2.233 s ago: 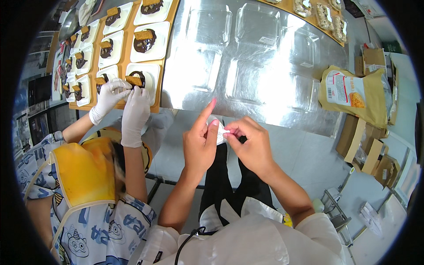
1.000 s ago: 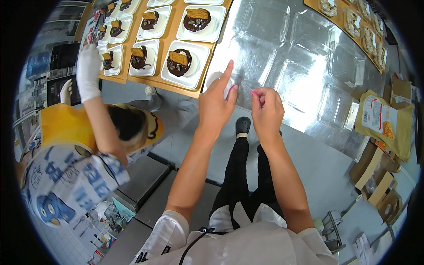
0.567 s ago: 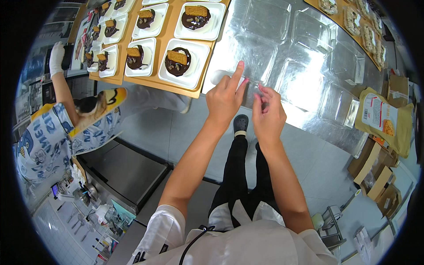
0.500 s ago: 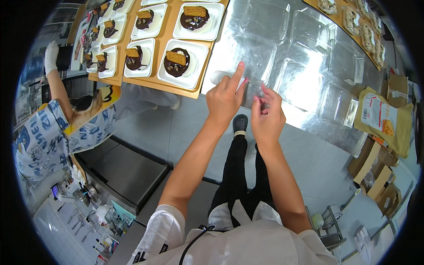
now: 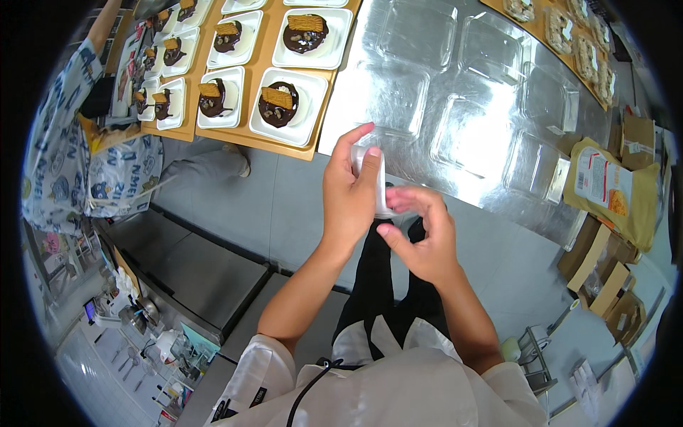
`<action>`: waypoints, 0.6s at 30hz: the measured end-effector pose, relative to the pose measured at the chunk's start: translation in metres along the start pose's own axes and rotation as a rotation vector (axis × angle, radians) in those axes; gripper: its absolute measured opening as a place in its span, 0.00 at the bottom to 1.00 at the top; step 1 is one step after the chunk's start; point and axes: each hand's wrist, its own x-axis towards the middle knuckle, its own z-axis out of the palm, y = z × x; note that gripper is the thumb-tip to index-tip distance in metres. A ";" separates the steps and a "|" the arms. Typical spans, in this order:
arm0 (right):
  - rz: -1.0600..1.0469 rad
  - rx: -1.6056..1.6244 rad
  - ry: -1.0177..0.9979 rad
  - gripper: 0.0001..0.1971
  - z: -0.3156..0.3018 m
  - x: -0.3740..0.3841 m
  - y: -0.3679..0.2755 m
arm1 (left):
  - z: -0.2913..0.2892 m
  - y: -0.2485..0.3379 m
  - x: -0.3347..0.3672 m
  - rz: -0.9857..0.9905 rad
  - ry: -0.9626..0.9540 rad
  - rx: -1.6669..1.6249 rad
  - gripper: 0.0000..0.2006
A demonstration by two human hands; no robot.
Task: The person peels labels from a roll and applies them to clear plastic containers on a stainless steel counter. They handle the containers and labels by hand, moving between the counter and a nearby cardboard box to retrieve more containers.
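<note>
My left hand (image 5: 345, 192) is closed round a smooth white roll-like thing (image 5: 380, 186), held upright in front of the steel table's near edge. Its exact kind is hard to make out, since the fingers cover much of it. My right hand (image 5: 423, 231) is just to the right, fingers stretched toward the white thing and thumb apart; the fingertips are slightly blurred at its edge. Beyond both hands, several clear plastic lids or trays (image 5: 435, 158) lie in rows on the shiny steel table (image 5: 356, 92).
Left of the steel top, wooden boards (image 5: 288, 148) bear white trays (image 5: 313, 114) of chocolate-topped cakes with biscuits (image 5: 277, 99). A co-worker in a patterned top (image 5: 60, 164) stands at far left. At right are a yellow bag (image 5: 615, 188), cardboard boxes (image 5: 601, 256) and packed baked goods (image 5: 587, 57).
Both hands have come back from over the table toward me. More of the white thing shows, now upright between them. The co-worker at left has shifted, the gloved hand leaving its earlier place.
</note>
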 end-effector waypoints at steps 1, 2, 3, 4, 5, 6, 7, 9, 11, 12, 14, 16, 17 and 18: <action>-0.010 -0.058 0.012 0.19 0.000 -0.002 -0.005 | 0.002 0.014 -0.004 -0.050 -0.004 -0.005 0.17; -0.004 -0.126 -0.010 0.19 -0.002 0.000 -0.010 | 0.003 0.016 -0.003 -0.108 -0.004 -0.095 0.17; 0.004 -0.197 -0.031 0.18 -0.006 0.002 -0.015 | 0.005 0.017 -0.001 -0.168 -0.008 -0.187 0.17; 0.012 -0.268 -0.050 0.17 -0.010 0.003 -0.019 | 0.007 0.020 -0.001 -0.228 -0.013 -0.280 0.17; 0.082 -0.159 0.011 0.11 -0.008 0.003 -0.019 | 0.007 0.027 -0.003 -0.261 0.005 -0.323 0.17; 0.173 0.000 0.059 0.10 -0.011 0.004 -0.020 | 0.007 0.027 -0.004 -0.194 -0.043 -0.264 0.18; 0.264 0.160 0.108 0.09 -0.013 0.004 -0.021 | 0.005 0.027 -0.006 -0.127 -0.090 -0.205 0.19; 0.329 0.368 0.164 0.05 -0.019 0.009 -0.026 | 0.001 0.027 -0.013 -0.023 -0.194 -0.053 0.17; 0.389 0.298 0.103 0.05 -0.028 0.009 -0.028 | -0.003 0.032 -0.016 -0.092 -0.252 0.013 0.15; 0.414 0.267 0.070 0.06 -0.031 0.009 -0.027 | -0.004 0.034 -0.015 -0.122 -0.278 0.050 0.13; 0.365 0.175 0.062 0.08 -0.031 0.009 -0.027 | 0.001 0.030 -0.015 -0.095 -0.194 0.034 0.11; 0.335 0.038 0.071 0.10 -0.033 0.012 -0.032 | 0.003 0.024 -0.013 -0.091 -0.192 0.024 0.12; 0.315 -0.023 0.062 0.11 -0.034 0.014 -0.036 | 0.004 0.026 -0.013 -0.073 -0.199 0.040 0.12; 0.294 -0.083 0.054 0.11 -0.036 0.017 -0.040 | 0.004 0.030 -0.014 -0.055 -0.206 0.057 0.12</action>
